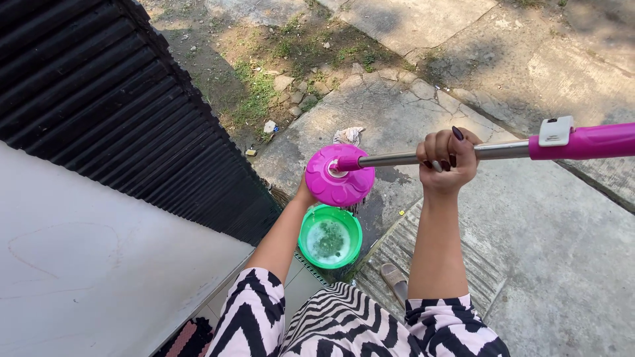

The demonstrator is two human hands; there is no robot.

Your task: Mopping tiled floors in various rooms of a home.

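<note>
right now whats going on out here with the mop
A person holds a spin mop out flat over a green bucket of murky water. The right hand grips the metal pole; the left hand is mostly hidden behind the pink mop head disc. A sandal shows on the cracked concrete.

Ground was cracked concrete paving (529,218), part sun, part shade. Green bucket (330,236) sat on it by the tiled edge, murky water inside. Crumpled rag (348,135) lay on the slab further out. Sandal (395,280) on the ribbed concrete strip. Dirt patch (264,73) beyond had grass and loose stones.
</note>
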